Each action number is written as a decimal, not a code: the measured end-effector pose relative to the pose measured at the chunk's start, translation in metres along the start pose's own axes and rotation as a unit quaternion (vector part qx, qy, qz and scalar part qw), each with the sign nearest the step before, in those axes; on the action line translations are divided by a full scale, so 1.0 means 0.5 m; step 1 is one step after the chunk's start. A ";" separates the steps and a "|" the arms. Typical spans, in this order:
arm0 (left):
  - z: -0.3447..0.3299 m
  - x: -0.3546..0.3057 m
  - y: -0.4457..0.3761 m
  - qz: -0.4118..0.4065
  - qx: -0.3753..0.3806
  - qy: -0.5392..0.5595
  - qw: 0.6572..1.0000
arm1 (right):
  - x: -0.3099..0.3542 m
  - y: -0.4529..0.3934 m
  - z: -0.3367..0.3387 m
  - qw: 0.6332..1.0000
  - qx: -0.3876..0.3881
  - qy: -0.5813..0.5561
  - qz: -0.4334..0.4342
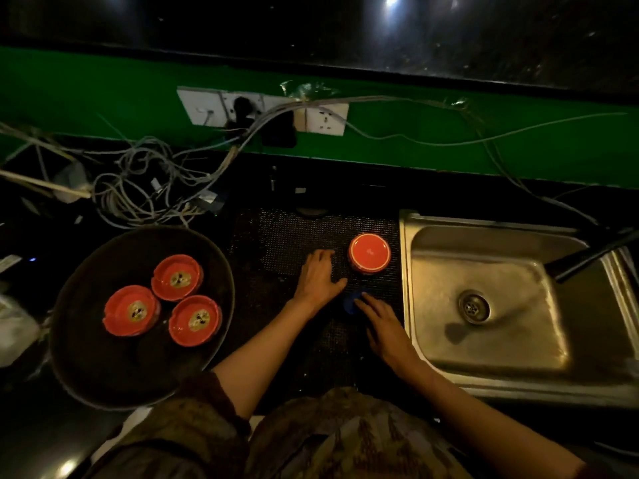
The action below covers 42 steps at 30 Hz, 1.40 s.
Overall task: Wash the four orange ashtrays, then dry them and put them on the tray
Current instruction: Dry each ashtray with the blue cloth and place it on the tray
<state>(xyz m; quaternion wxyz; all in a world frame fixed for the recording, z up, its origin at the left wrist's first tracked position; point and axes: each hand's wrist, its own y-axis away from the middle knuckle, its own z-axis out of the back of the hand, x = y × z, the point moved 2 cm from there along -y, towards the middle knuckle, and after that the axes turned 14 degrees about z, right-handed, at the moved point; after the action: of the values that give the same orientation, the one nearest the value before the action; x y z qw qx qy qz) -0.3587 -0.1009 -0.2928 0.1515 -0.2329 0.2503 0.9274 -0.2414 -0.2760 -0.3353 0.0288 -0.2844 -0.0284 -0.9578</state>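
Note:
Three orange ashtrays (177, 277) (131, 310) (195, 320) sit upright on a round dark tray (103, 368) at the left, each with ash or butts in its middle. A fourth orange ashtray (369, 253) lies upside down on the dark mesh mat (276, 236) beside the sink. My left hand (320, 276) rests flat on the mat just left of that ashtray, fingers apart, holding nothing. My right hand (383, 323) lies lower, fingertips touching a small blue object (351, 300) on the mat; whether it grips it I cannot tell.
A steel sink (518, 354) with a drain (473, 307) fills the right side; a dark faucet (587, 259) reaches over it. Tangled cables (145, 181) and wall sockets (262, 110) lie behind the tray on the green wall strip.

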 end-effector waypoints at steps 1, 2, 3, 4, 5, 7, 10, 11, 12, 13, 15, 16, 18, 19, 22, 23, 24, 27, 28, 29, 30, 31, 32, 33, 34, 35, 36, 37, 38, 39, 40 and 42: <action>-0.005 -0.020 -0.018 -0.006 0.013 0.000 1.000 | -0.007 0.001 0.005 1.000 0.002 -0.005 0.008; -0.010 -0.038 -0.034 -0.014 0.025 0.004 1.000 | -0.012 0.001 0.009 1.000 0.005 -0.008 0.016; -0.015 -0.056 -0.050 -0.023 0.038 0.008 0.999 | -0.015 0.000 0.015 1.000 0.007 -0.010 0.023; -0.022 -0.072 -0.065 -0.030 0.054 0.007 0.998 | -0.017 -0.001 0.018 1.000 0.009 -0.014 0.026; -0.030 -0.087 -0.079 -0.033 0.071 0.000 0.997 | -0.018 -0.002 0.019 0.999 0.011 -0.016 0.027; -0.046 -0.108 -0.100 -0.029 0.100 -0.023 0.994 | -0.018 -0.003 0.015 0.999 0.025 -0.015 0.021; -0.061 -0.111 -0.119 -0.030 0.109 -0.042 0.993 | -0.020 -0.001 0.008 0.999 0.039 -0.015 0.003; -0.059 -0.107 -0.122 -0.035 0.101 -0.050 0.993 | -0.017 0.001 0.006 0.999 0.042 -0.010 0.000; -0.054 -0.100 -0.125 -0.041 0.093 -0.055 0.993 | -0.014 0.003 0.005 0.999 0.046 -0.005 -0.003; -0.047 -0.094 -0.127 -0.045 0.087 -0.059 0.993 | -0.009 0.004 0.004 0.999 0.049 0.001 -0.008; -0.026 -0.080 -0.128 -0.040 0.071 -0.067 0.994 | -0.003 0.002 0.003 0.999 0.051 0.007 -0.017; -0.013 -0.071 -0.126 -0.030 0.066 -0.072 0.995 | -0.002 0.001 0.004 0.998 0.053 0.005 -0.020; 0.014 -0.045 -0.117 -0.009 0.068 -0.085 0.994 | 0.000 -0.002 0.009 0.998 0.059 0.000 -0.025; 0.025 -0.026 -0.110 -0.002 0.070 -0.092 0.993 | 0.000 -0.003 0.010 0.998 0.059 -0.004 -0.025; 0.049 0.035 -0.075 -0.003 0.078 -0.102 0.992 | 0.005 -0.004 0.015 0.999 0.037 -0.028 -0.025; 0.053 0.054 -0.058 -0.005 0.082 -0.102 0.991 | 0.007 -0.006 0.016 0.999 0.022 -0.033 -0.030; 0.054 0.071 -0.039 -0.007 0.081 -0.100 0.992 | 0.012 -0.010 0.020 0.999 0.004 -0.033 -0.034; 0.048 0.111 0.025 -0.009 0.068 -0.080 0.994 | 0.025 -0.025 0.028 0.996 -0.046 -0.044 -0.063; 0.040 0.122 0.047 -0.009 0.064 -0.068 0.996 | 0.030 -0.030 0.029 0.994 -0.058 -0.052 -0.078; 0.031 0.132 0.068 -0.006 0.062 -0.059 0.996 | 0.034 -0.033 0.031 0.990 -0.073 -0.067 -0.096; 0.021 0.141 0.090 -0.001 0.058 -0.050 0.997 | 0.039 -0.035 0.033 0.984 -0.092 -0.091 -0.121; 0.010 0.148 0.109 0.006 0.052 -0.039 0.998 | 0.044 -0.035 0.035 0.975 -0.117 -0.121 -0.145; -0.001 0.154 0.127 0.011 0.046 -0.027 0.998 | 0.050 -0.032 0.036 0.965 -0.140 -0.149 -0.162; -0.012 0.159 0.143 0.015 0.042 -0.016 0.999 | 0.057 -0.027 0.035 0.960 -0.157 -0.165 -0.165; -0.020 0.165 0.156 0.015 0.041 -0.005 0.999 | 0.070 -0.022 0.035 0.960 -0.169 -0.164 -0.151; -0.027 0.173 0.166 0.010 0.042 0.005 0.999 | 0.084 -0.016 0.033 0.965 -0.176 -0.154 -0.122; -0.030 0.181 0.173 0.003 0.048 0.013 0.999 | 0.098 -0.011 0.029 0.971 -0.176 -0.141 -0.082; -0.031 0.190 0.178 -0.006 0.056 0.016 0.998 | 0.111 -0.007 0.022 0.977 -0.166 -0.128 -0.041; -0.029 0.198 0.180 -0.016 0.062 0.012 0.998 | 0.122 -0.002 0.014 0.984 -0.141 -0.110 -0.010; -0.024 0.205 0.180 -0.024 0.062 0.002 0.998 | 0.132 0.001 0.003 0.991 -0.101 -0.088 0.016; -0.018 0.212 0.175 -0.030 0.058 -0.013 0.998 | 0.142 0.002 -0.007 0.997 -0.047 -0.056 0.036; -0.006 0.220 0.164 -0.024 0.062 -0.048 0.997 | 0.157 0.008 -0.025 0.997 0.047 0.025 0.061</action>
<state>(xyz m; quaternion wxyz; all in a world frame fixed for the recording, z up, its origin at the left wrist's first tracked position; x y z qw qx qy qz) -0.4834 -0.1522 -0.3186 0.1991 -0.1845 0.2940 0.9165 -0.3135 -0.2839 -0.3028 0.1009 -0.2602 -0.0557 -0.9587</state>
